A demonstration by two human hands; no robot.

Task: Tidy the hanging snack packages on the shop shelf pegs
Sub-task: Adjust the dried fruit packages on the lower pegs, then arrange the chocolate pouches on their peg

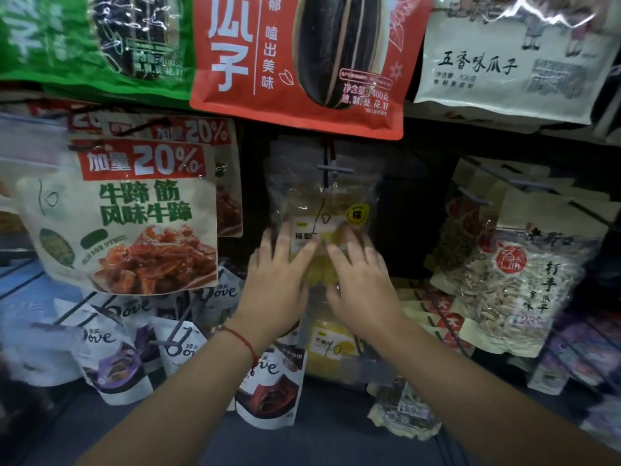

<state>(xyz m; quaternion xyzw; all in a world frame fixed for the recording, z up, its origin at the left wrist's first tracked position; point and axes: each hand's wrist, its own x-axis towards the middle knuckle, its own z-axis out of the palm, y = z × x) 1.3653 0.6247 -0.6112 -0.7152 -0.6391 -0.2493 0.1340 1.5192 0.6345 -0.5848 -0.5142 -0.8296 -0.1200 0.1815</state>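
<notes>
Grip: both hands are laid flat against the clear pineapple packet (pixel 324 210), fingers straight and slightly spread, nothing clamped. The left hand (pixel 275 280) is pressed on the packet's lower left; the right hand (pixel 361 280) on its lower right. The fingertips of the two hands nearly meet over the yellow contents.

The packet is hung from a peg (pixel 334 169) at centre frame. A handwritten "10" is marked on its front. A red string bracelet (pixel 240 341) is worn on the left wrist.

At 12 o'clock from the packet, a red sunflower seed bag (pixel 302 62) is hung, its bottom edge overlapping the peg area. At 10 o'clock, a green bag (pixel 94 38). At 2 o'clock, a beige seed bag (pixel 514 65).

At 9 o'clock, a white beef tendon bag (pixel 127 216) marked "20%" is hung, with more of the same behind it. At 3 o'clock, a clear bag of pale seeds (pixel 514 284) is seen.

At 7 o'clock, several Dove pouches (pixel 117 361) are hung on lower pegs. At 6 o'clock, just below the hands, a second yellow packet (pixel 331 348) is partly hidden by the right forearm.
</notes>
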